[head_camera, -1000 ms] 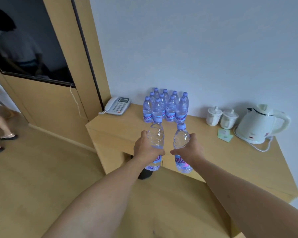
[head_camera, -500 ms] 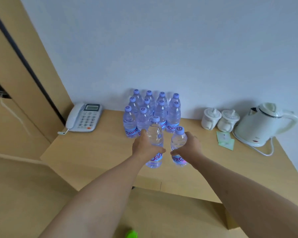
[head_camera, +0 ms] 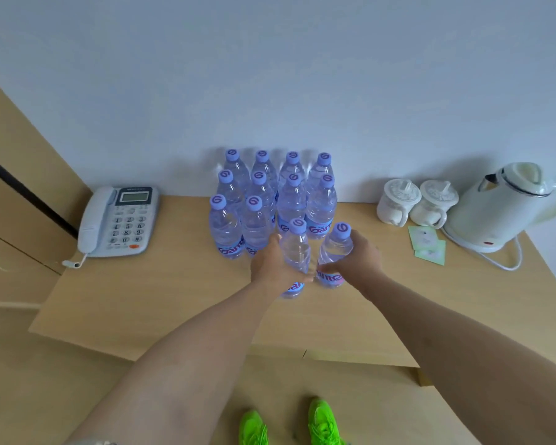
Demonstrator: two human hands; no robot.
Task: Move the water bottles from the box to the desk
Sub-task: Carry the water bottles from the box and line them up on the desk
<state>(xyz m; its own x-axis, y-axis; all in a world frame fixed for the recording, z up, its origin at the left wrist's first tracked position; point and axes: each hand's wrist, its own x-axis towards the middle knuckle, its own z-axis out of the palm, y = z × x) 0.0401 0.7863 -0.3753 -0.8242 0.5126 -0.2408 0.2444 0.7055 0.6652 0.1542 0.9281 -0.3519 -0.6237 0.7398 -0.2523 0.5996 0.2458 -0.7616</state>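
Pale wall behind, wooden desk [head_camera: 161, 300] below. Left hand [head_camera: 275, 268] wrapped round one water bottle [head_camera: 295, 252]; right hand [head_camera: 360, 263] wrapped round a second bottle [head_camera: 334, 252], both upright, over the desk just in front of the cluster of bottles [head_camera: 270, 200] standing against the wall. Telephone [head_camera: 119, 220] to the left; two lidded cups [head_camera: 414, 202] and a kettle [head_camera: 504, 207] to the right. Green shoes [head_camera: 289, 423] on the floor beneath.

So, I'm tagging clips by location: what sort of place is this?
Probably a hotel room: a wooden desk against the wall holds a corded phone, an electric kettle and two lidded cups.
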